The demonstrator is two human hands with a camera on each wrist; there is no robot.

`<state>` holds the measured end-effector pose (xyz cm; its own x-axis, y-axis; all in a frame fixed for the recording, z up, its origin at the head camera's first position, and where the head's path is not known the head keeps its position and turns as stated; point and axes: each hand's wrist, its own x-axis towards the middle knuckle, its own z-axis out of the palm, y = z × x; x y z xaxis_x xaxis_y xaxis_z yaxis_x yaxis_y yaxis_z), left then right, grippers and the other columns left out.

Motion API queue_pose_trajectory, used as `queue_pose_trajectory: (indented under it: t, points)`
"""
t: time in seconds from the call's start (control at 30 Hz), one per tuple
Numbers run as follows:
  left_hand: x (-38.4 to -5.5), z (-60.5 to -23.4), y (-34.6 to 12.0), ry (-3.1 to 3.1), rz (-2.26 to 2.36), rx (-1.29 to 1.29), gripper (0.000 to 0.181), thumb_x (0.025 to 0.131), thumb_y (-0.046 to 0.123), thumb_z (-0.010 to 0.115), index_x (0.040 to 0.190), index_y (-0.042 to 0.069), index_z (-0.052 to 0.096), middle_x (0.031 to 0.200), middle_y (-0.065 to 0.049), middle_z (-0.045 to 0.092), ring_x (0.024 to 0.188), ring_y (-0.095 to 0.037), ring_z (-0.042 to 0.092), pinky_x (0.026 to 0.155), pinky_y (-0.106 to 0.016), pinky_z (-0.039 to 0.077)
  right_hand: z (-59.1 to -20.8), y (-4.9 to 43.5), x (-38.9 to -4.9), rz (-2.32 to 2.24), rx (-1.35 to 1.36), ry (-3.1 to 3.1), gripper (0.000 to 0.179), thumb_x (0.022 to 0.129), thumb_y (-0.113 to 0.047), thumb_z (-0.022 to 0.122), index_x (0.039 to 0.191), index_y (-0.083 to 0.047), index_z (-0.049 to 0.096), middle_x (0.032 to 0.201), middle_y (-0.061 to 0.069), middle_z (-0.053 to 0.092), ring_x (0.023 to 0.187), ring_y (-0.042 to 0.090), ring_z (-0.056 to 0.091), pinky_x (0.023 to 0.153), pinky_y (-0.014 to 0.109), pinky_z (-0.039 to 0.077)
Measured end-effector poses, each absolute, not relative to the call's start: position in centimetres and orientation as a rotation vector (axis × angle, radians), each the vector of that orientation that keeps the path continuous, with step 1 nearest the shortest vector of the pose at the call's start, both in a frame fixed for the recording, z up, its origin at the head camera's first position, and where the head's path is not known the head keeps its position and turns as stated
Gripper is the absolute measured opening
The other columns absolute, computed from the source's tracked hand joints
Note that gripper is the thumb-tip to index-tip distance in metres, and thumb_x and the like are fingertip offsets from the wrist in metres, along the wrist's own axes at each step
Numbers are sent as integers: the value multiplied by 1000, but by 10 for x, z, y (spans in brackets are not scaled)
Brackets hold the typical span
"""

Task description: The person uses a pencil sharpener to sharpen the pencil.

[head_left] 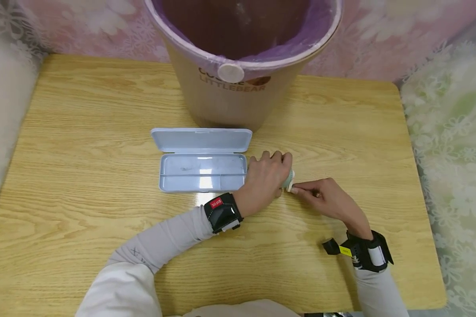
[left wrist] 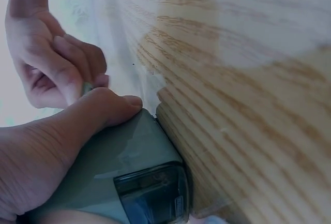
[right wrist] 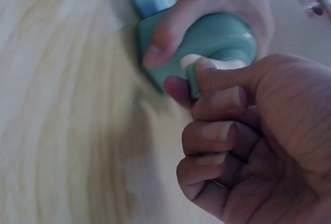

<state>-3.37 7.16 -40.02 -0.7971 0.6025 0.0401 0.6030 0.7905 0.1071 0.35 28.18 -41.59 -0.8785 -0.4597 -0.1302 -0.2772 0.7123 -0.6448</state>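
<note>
My left hand grips a green pencil sharpener that rests on the table, its thumb across the body. A dark see-through window shows at one end in the left wrist view. On the other end sits a white crank arm with a small green knob. Thumb and index finger of my right hand pinch that knob, the other fingers curled. In the head view the left hand hides most of the sharpener. Whether a pencil is in it cannot be seen.
A light blue pencil case lies with its lid raised, just left of the left hand. Behind it stands a large beige bin with a purple liner. The wooden table extends around them.
</note>
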Motion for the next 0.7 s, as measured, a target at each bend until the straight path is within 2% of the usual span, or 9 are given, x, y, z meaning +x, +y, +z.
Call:
queue_pose_trajectory:
  t: [0.1, 0.27, 0.37, 0.4, 0.47, 0.57, 0.63, 0.7]
  points:
    - [-34, -401, 72, -2992, -178, -1009, 56, 77, 42, 88, 111, 14, 53, 101, -1, 64, 87, -20, 64, 66, -36, 56, -411, 282, 5, -919, -647, 2615, 19, 99, -10, 66, 113, -10, 78, 68, -11, 57, 54, -4, 36, 53, 20, 37]
    - [-34, -401, 73, -3010, -178, -1015, 58, 78, 43, 87, 115, 14, 53, 106, -1, 66, 91, -20, 65, 68, -37, 57, -404, 282, 4, -903, -700, 2596, 8, 98, -13, 67, 99, -12, 75, 65, -18, 40, 54, -4, 36, 52, 19, 35]
    - [-33, -401, 73, -3006, -184, -1020, 58, 78, 43, 87, 115, 14, 53, 106, -1, 66, 90, -20, 65, 68, -37, 57, -399, 283, 4, -921, -695, 2590, 7, 98, -12, 68, 97, -12, 75, 65, -18, 40, 53, -4, 36, 51, 19, 36]
    - [-33, -401, 73, -3002, -183, -1019, 58, 78, 43, 87, 115, 14, 53, 105, -1, 66, 90, -20, 65, 67, -37, 56, -397, 283, 4, -926, -694, 2586, 8, 98, -11, 67, 98, -12, 75, 65, -17, 41, 53, -4, 36, 51, 19, 36]
    - [-33, -402, 73, -2986, -180, -1016, 56, 79, 42, 87, 113, 14, 54, 103, -1, 66, 87, -19, 64, 65, -36, 56, -392, 284, 4, -957, -688, 2585, 10, 98, -9, 66, 101, -10, 76, 67, -13, 54, 55, -4, 41, 51, 21, 38]
    - [-34, -402, 72, -2966, -175, -1013, 53, 79, 40, 86, 111, 14, 54, 100, 0, 65, 84, -18, 64, 63, -35, 55, -385, 284, 3, -1003, -672, 2589, 15, 99, -7, 65, 106, -8, 77, 79, -2, 71, 59, -2, 46, 52, 22, 40]
    - [-34, -402, 71, -2960, -172, -1016, 52, 79, 39, 86, 111, 14, 54, 100, 0, 66, 84, -18, 64, 63, -34, 55, -382, 283, 2, -1023, -647, 2601, 17, 99, -7, 64, 110, -6, 77, 90, 6, 76, 63, 0, 50, 54, 23, 42]
    - [-34, -401, 70, -2959, -174, -1023, 51, 79, 38, 87, 110, 14, 54, 100, 0, 66, 84, -18, 64, 63, -34, 55, -380, 283, 0, -1033, -620, 2613, 18, 100, -7, 64, 111, -6, 77, 93, 8, 77, 66, 3, 55, 57, 23, 44]
